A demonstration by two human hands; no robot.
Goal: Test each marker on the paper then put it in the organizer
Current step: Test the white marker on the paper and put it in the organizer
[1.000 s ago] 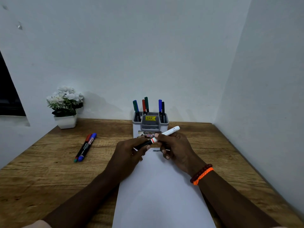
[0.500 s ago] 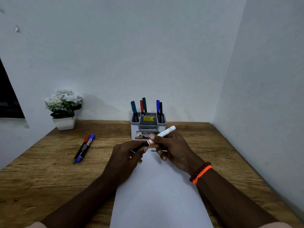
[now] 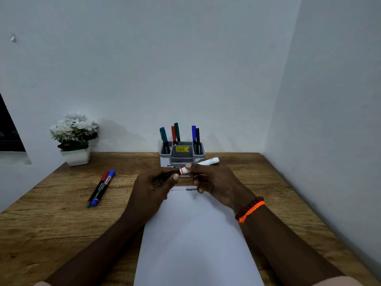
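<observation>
I hold a white marker (image 3: 206, 162) with a black cap end level above the top edge of the white paper (image 3: 195, 234). My right hand (image 3: 214, 182) grips its white barrel. My left hand (image 3: 152, 186) pinches the black cap end. Two short zigzag test marks (image 3: 191, 189) show on the paper just below my hands. The grey organizer (image 3: 198, 153) stands right behind the hands at the wall, with several markers upright in it. Two more markers (image 3: 101, 187), one blue and one red and green, lie side by side on the table to the left.
A white pot of white flowers (image 3: 75, 139) stands at the back left of the wooden table (image 3: 41, 223). Walls close the table at the back and along the right side. A dark window edge (image 3: 8, 131) shows at far left.
Both hands stay on the white marker and have barely shifted. The zigzag marks on the paper show more plainly below the hands now.
</observation>
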